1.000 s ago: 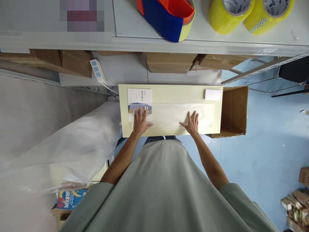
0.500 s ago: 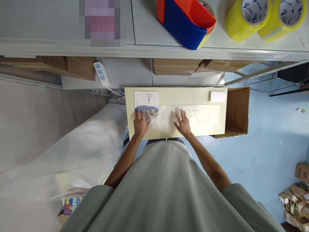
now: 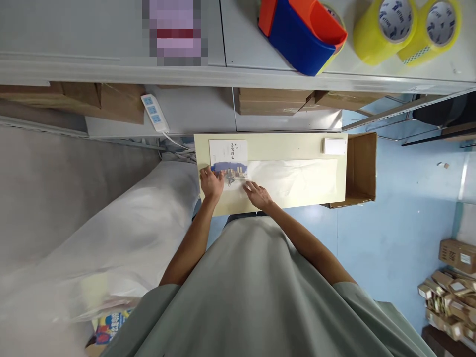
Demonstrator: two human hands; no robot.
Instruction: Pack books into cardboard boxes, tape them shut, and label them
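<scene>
On pale board (image 3: 286,146) in head view, booklet (image 3: 229,153) flat at L end, L hand (image 3: 211,183) on its L edge, fingers part-curled, grip can't tell, R hand (image 3: 259,195) at its lower R corner, fingers loosely bent, grip can't tell, clear sheet (image 3: 297,178) to R, white box (image 3: 334,146) upper R.

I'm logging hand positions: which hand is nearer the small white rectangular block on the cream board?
Right. The right hand is at the right edge of the printed white booklet, diagonally across from the block; the left hand is farther, at the booklet's left.
</scene>
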